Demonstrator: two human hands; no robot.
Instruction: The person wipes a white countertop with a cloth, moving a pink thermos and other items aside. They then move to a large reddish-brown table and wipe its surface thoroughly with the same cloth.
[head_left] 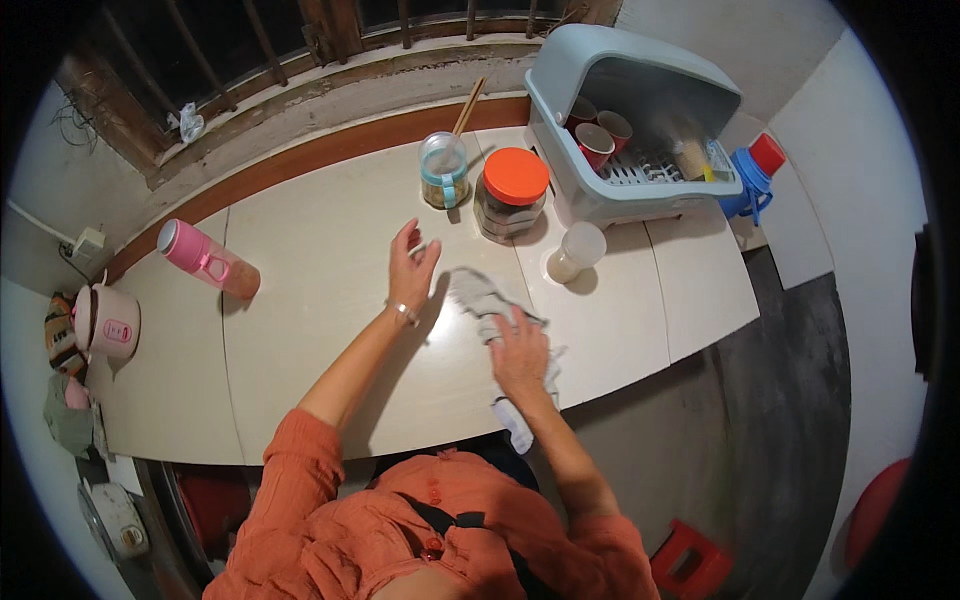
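Note:
A crumpled grey-and-white cloth [480,296] lies on the cream tabletop [300,330], one end hanging over the near edge. Pressed down on its middle is my right hand [520,356], the fingers bunched over the fabric. My left hand [411,268] is held over the table to the left of the cloth, holding nothing, with thumb and fingers apart. Beyond my hands stand an orange-lidded jar [512,196] with dark contents and a clear jar [443,172] with a light-blue handle. A small pale-lidded container [577,252] is to the right of the cloth.
A light-blue dish rack [640,205] with red cups [595,144] fills the back right, beside a blue flask [748,180]. At the left are a pink bottle [210,260] and a pink cooker [108,320]. Below the right edge sits a red stool [690,560].

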